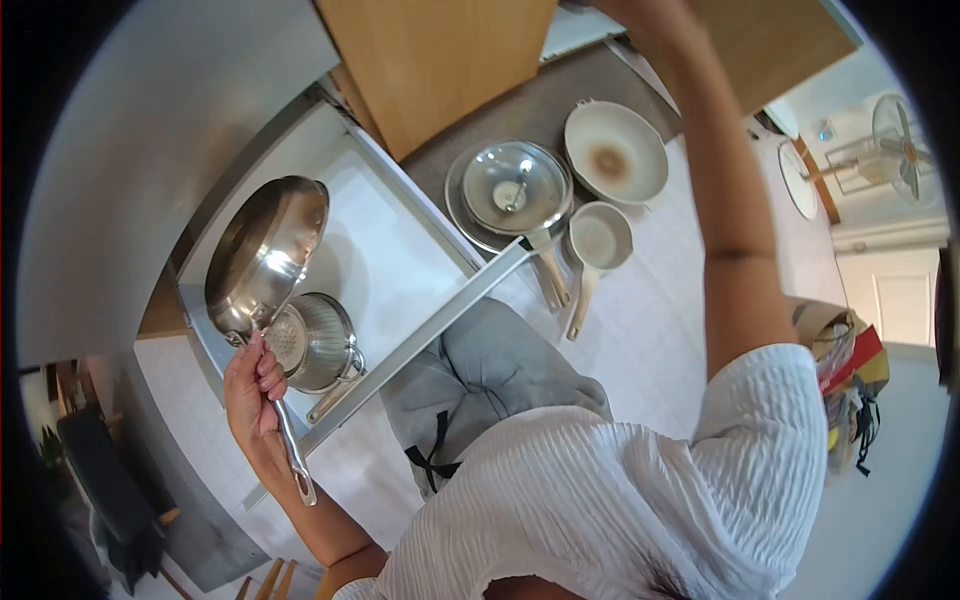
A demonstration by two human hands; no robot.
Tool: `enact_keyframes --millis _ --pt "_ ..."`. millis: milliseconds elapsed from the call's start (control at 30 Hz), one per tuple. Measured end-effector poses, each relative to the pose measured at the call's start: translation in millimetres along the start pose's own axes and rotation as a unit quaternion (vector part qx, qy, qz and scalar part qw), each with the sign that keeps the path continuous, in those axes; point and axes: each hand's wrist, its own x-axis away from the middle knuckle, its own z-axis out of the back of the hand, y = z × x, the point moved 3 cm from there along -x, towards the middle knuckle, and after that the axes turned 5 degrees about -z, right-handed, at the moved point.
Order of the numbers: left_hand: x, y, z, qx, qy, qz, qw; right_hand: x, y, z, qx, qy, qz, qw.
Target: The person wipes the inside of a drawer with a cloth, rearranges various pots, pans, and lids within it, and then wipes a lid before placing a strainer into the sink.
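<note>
My left hand (256, 385) is closed around the handle of a shiny stainless steel frying pan (268, 255), tilted up above an open white drawer (385, 215). Under the pan, a steel colander (325, 345) sits in the drawer's near left corner. My right arm stretches up past the counter-like wooden front, and my right hand (645, 12) is cut off by the top edge, its fingers hidden. Below that arm, on the floor, are a pale frying pan (640, 130) with a brown stained middle, a small pale saucepan (600, 235) and stacked steel pans (515, 190).
A wooden cabinet front (440, 60) rises beyond the drawer. Its neighbour, another wooden panel (775, 50), stands at the upper right. A standing fan (900, 150) and a bag with mixed items (850, 370) are at the right. Wooden chair legs (270, 580) show at lower left.
</note>
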Motion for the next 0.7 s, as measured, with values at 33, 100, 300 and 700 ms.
enact_keyframes --millis 33,100,300,700 --pt "1 0 0 0.006 -0.004 0.002 1.000 50 18 -11 -0.018 -0.086 -0.116 0.989" --pt "5 4 -6 0.012 -0.012 0.007 1.000 161 52 -37 -0.002 -0.191 -0.237 0.953" --pt "13 4 -25 0.004 0.003 0.015 1.000 605 53 -136 0.131 -0.196 -0.722 0.651" --pt "28 22 -32 -0.028 0.008 0.043 0.999 610 -30 -131 -0.304 -0.005 -0.848 0.434"
